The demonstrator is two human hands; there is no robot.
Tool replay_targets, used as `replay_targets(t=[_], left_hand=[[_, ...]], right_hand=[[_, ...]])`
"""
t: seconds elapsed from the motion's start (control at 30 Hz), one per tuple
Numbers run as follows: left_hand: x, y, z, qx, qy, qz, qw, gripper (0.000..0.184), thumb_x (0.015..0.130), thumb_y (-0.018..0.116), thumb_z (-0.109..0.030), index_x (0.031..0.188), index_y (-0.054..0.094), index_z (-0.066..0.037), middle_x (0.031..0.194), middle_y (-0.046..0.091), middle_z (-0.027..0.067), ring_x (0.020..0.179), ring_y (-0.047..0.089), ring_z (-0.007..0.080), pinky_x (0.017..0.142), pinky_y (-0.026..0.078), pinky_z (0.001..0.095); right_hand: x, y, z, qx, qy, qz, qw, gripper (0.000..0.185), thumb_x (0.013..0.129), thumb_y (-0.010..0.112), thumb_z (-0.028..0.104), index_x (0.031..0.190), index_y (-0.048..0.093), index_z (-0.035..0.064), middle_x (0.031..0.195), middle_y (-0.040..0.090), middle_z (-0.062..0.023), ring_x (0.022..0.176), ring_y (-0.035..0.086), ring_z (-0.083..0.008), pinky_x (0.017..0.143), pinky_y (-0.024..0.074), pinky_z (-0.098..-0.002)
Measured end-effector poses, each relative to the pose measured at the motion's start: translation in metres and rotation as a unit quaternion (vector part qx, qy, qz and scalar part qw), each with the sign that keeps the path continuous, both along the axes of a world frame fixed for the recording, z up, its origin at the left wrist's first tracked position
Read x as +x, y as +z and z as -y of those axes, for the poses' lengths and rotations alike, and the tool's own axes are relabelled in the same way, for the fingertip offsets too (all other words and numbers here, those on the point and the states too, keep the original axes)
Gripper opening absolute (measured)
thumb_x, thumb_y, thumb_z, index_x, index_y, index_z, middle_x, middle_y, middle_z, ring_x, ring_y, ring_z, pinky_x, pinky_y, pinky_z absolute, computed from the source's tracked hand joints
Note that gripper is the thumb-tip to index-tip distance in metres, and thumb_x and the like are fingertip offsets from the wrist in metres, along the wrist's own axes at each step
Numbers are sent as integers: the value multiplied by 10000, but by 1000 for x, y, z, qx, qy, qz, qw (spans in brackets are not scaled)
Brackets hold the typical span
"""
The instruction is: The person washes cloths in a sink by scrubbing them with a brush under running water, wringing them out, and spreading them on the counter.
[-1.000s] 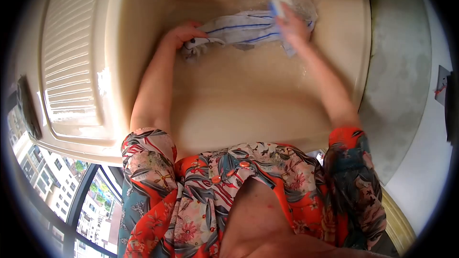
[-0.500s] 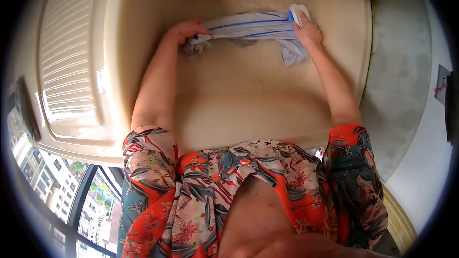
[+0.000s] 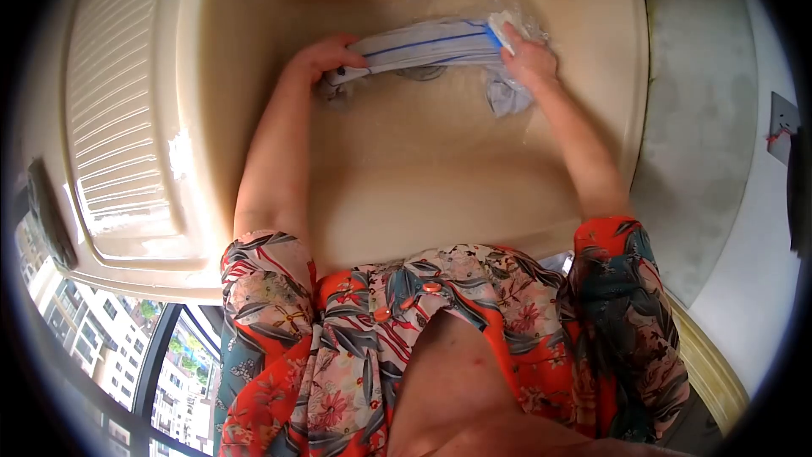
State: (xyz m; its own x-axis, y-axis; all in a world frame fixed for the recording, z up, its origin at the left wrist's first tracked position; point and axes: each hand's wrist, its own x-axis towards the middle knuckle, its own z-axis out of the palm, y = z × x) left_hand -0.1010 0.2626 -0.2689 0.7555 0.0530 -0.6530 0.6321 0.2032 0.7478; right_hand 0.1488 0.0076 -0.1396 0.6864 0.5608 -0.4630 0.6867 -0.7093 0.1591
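Note:
A wet white cloth with blue stripes (image 3: 423, 44) is stretched sideways across the wash basin (image 3: 406, 195). My left hand (image 3: 331, 54) grips its left end, fingers folded over the fabric. At the other end, my right hand (image 3: 531, 61) is closed around a scrub brush (image 3: 504, 29) with a white back and what look like blue bristles. The brush presses on the cloth's right part. A bunched end of the cloth (image 3: 506, 95) hangs below my right hand. Water splashes around the brush.
Left of the basin is a ribbed washboard (image 3: 123, 110) moulded into the same unit. A grey-green surface (image 3: 698, 118) borders the right side, with a wall socket (image 3: 782, 127) beyond. Behind the cloth, the dark drain (image 3: 421, 74) partly shows.
My right hand has moved the brush a little left along the cloth, and more water splashes around it. My left hand keeps its hold. The view has shifted slightly.

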Motion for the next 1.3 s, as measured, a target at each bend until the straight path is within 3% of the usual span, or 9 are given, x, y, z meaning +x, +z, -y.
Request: replay_targets(t=[0.17, 0.3, 0.37, 0.63, 0.8, 0.93, 1.0, 1.03, 1.3], left_hand=[[0, -5, 2, 73, -43, -5, 996, 670, 595, 715, -203, 1190, 484, 1, 1065, 568, 113, 959, 516, 212, 819, 400, 303], [-17, -35, -15, -11, -71, 51, 996, 691, 593, 720, -212, 1207, 472, -14, 1078, 561, 111, 972, 507, 215, 824, 398, 306], [-14, 56, 13, 3, 72, 0, 997, 676, 597, 721, -216, 1201, 482, -25, 1069, 565, 106, 968, 508, 213, 824, 397, 305], [-18, 54, 4, -39, 127, 3, 991, 547, 631, 701, -181, 1131, 539, -28, 1010, 595, 93, 939, 536, 197, 790, 418, 309], [-14, 51, -8, 18, 32, -13, 999, 433, 658, 677, -158, 1063, 588, -35, 916, 624, 70, 837, 572, 170, 745, 435, 288], [1, 54, -12, -3, 7, -17, 1000, 440, 656, 683, -177, 1053, 588, -14, 924, 623, 79, 831, 567, 181, 730, 440, 297], [2, 67, -15, -3, 7, -37, 999, 454, 642, 698, -192, 1043, 592, -6, 926, 623, 84, 819, 567, 192, 725, 441, 304], [2, 63, -13, 75, -12, -54, 996, 464, 633, 708, -199, 1042, 594, -12, 924, 625, 83, 816, 568, 189, 726, 441, 306], [35, 125, 7, 360, -267, -149, 881, 495, 603, 740, -287, 1018, 600, -57, 965, 622, 126, 915, 589, 226, 798, 460, 344]], right_hand=[[-81, -5, -46, 250, 30, -95, 963, 537, 789, 527, 441, 1290, 389, 306, 1110, 547, -150, 914, 576, -325, 766, 470, -382], [-134, -25, -74, 207, 136, -128, 960, 522, 770, 560, 415, 1265, 399, 377, 1080, 526, -194, 895, 579, -314, 774, 471, -399], [-79, -46, -37, 196, 180, -23, 964, 509, 782, 544, 417, 1265, 386, 405, 1132, 517, -146, 910, 574, -307, 790, 468, -392], [5, 4, -14, 163, -93, -17, 982, 533, 802, 534, 403, 1297, 373, 291, 908, 621, -134, 864, 597, -252, 759, 472, -354], [-157, -30, -68, 273, 155, -112, 943, 576, 789, 576, 384, 1307, 324, 384, 913, 535, -120, 877, 536, -278, 734, 467, -388], [-56, -50, 20, 276, 223, 35, 934, 563, 794, 562, 381, 1301, 319, 412, 976, 572, -115, 898, 553, -299, 736, 475, -394], [-10, -38, 52, 115, 118, 33, 986, 521, 802, 540, 394, 1286, 347, 401, 821, 623, -73, 811, 590, -304, 720, 479, -413], [-1, -20, 49, 38, 2, -32, 999, 518, 823, 485, 423, 1309, 308, 395, 1133, 526, -156, 999, 536, -287, 802, 452, -381], [1, -22, 55, 280, -133, -139, 941, 631, 764, 556, 469, 1308, 373, 207, 1189, 524, -131, 1076, 506, -257, 854, 431, -342]])
